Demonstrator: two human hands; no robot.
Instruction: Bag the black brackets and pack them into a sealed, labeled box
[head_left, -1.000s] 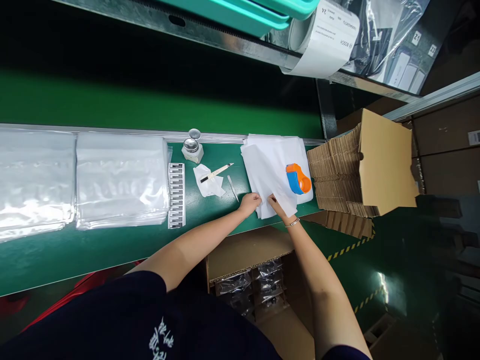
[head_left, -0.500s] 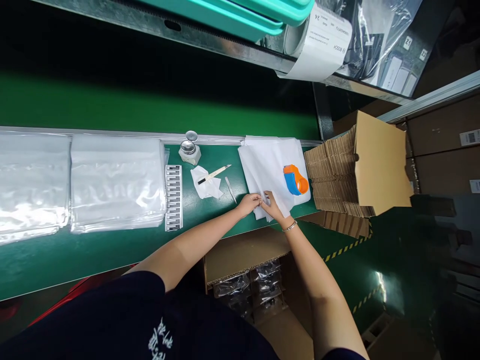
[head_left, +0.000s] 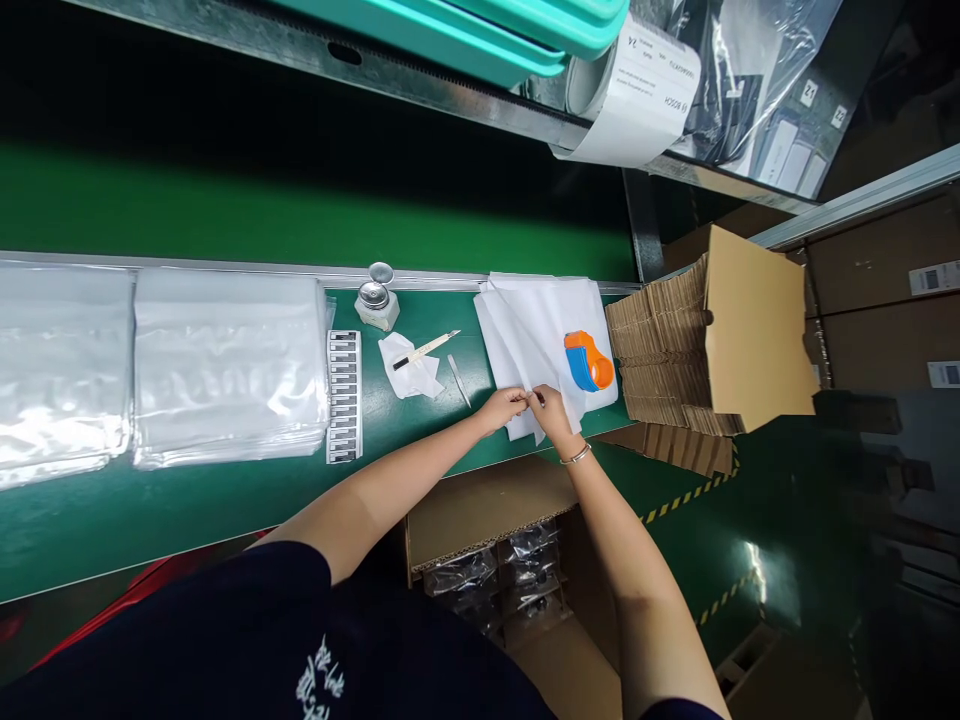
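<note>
My left hand and my right hand meet at the near edge of a stack of thin white sheets. The fingers of both are closed in a pinch on the top white sheet, which is creased and lifted between them. Whether it is a single sheet or a bag, I cannot tell. On the stack, just beyond my right hand, lies an orange and blue tape dispenser. Tweezers rest on the green table left of my left hand.
A craft knife lies on a crumpled white cloth, near a small pump bottle. Further left are a label sheet and clear plastic bags. Folded cardboard stands right; an open carton sits below the table edge.
My fingers have closed on the white sheet, and its top layer is now pulled into a raised fold. My right hand has shifted slightly, its fingers curling in.
</note>
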